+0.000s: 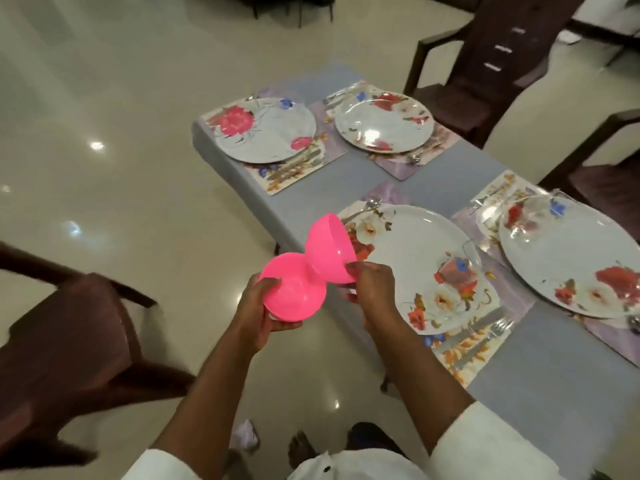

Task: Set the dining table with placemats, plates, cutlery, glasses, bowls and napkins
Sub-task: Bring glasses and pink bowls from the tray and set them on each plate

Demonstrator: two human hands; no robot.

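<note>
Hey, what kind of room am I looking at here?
Most likely a home dining room: a table laid with floral plates on placemats, and dark chairs drawn round it.

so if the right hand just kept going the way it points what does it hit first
Likely the near plate. The right hand grips a pink bowl by its rim and points up and slightly left, toward the table. Depth is unclear, so it may pass above.

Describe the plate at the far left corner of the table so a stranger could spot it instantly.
Start at the grey table and go to its far end, on the side away from the two dark chairs. There the far-left plate sits on a floral placemat. Unlike the other three plates, it carries one large pink flower with thin grey line-work.
</note>
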